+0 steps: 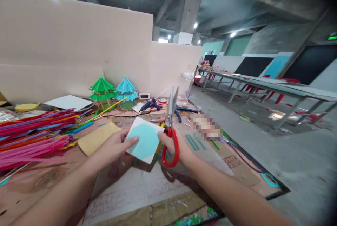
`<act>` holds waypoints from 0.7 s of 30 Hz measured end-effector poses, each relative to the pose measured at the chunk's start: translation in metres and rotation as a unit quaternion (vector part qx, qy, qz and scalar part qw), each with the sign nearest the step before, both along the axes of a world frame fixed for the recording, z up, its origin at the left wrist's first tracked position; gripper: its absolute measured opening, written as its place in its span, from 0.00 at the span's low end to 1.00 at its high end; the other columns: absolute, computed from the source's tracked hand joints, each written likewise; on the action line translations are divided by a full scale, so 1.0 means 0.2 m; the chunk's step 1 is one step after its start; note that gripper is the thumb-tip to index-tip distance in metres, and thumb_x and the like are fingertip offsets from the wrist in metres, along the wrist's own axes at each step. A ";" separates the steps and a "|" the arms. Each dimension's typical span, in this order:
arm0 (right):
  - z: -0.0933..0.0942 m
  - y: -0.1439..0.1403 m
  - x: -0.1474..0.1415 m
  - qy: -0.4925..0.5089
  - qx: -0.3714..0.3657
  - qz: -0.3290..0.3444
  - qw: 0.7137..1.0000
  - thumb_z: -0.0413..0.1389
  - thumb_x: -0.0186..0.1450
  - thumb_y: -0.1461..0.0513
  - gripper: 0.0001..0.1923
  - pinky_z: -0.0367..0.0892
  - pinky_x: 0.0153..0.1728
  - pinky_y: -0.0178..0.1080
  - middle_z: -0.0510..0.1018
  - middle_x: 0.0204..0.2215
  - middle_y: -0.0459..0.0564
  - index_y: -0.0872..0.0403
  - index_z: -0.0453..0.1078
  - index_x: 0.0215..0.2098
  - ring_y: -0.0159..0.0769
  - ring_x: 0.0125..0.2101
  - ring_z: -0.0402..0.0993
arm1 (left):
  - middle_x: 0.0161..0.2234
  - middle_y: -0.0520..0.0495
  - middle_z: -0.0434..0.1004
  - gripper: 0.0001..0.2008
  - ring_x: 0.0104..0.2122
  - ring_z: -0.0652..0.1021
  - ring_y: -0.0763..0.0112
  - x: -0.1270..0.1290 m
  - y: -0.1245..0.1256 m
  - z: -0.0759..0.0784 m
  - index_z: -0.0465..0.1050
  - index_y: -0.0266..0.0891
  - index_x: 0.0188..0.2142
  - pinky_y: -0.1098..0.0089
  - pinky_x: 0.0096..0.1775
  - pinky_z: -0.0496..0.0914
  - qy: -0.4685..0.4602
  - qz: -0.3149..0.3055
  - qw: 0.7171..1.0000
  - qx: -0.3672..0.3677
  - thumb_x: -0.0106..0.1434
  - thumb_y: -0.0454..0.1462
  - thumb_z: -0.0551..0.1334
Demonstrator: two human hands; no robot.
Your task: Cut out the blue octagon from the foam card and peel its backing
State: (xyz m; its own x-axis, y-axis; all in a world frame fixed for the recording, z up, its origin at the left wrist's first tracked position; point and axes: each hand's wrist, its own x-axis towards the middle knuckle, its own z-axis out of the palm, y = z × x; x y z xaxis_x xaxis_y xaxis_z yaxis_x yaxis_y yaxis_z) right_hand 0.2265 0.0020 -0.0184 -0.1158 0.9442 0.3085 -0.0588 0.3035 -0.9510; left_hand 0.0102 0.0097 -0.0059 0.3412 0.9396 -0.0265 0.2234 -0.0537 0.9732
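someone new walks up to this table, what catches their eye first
Probably the red-handled scissors, blades pointing up at the right hand, beside the white card with a turquoise hexagon held between both hands in the middle. Next, likely the vivid heap of pipe cleaners along the left side, and the green model and blue model with tiered roofs, side by side before the pale partition.

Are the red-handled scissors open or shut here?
The red-handled scissors are slightly open: the two blade tips stand apart.
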 end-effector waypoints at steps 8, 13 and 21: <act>0.04 0.01 0.01 0.058 -0.010 0.068 0.996 0.55 0.61 0.61 0.15 0.65 0.28 0.37 0.70 0.29 0.42 0.47 0.63 0.46 0.31 0.24 0.67 | 0.29 0.49 0.76 0.26 0.26 0.75 0.67 -0.15 0.01 0.18 0.72 0.36 0.43 0.72 0.24 0.69 -0.077 0.146 0.982 0.093 0.53 0.52 0.67; 0.07 -0.06 0.01 -0.048 0.010 0.050 0.998 0.56 0.64 0.55 0.14 0.63 0.26 0.35 0.66 0.27 0.41 0.48 0.61 0.46 0.30 0.23 0.64 | 0.32 0.47 0.77 0.26 0.27 0.74 0.68 -0.18 0.01 0.20 0.72 0.36 0.46 0.74 0.24 0.68 -0.080 0.143 0.979 0.118 0.55 0.52 0.66; 0.07 -0.11 0.04 -0.116 0.045 0.088 0.988 0.55 0.64 0.45 0.20 0.60 0.30 0.37 0.65 0.33 0.47 0.47 0.62 0.47 0.34 0.30 0.61 | 0.29 0.49 0.74 0.30 0.25 0.72 0.69 -0.15 -0.05 0.22 0.69 0.36 0.53 0.73 0.22 0.68 -0.121 0.126 0.975 0.139 0.58 0.53 0.64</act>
State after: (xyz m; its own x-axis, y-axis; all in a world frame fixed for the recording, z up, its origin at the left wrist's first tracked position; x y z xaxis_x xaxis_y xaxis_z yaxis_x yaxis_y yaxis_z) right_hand 0.2336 -0.0209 -0.0038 -0.3528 0.8732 0.3362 0.0992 0.3922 -0.9145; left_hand -0.0193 -0.0006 0.0387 0.0641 0.9539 0.2932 0.0292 -0.2955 0.9549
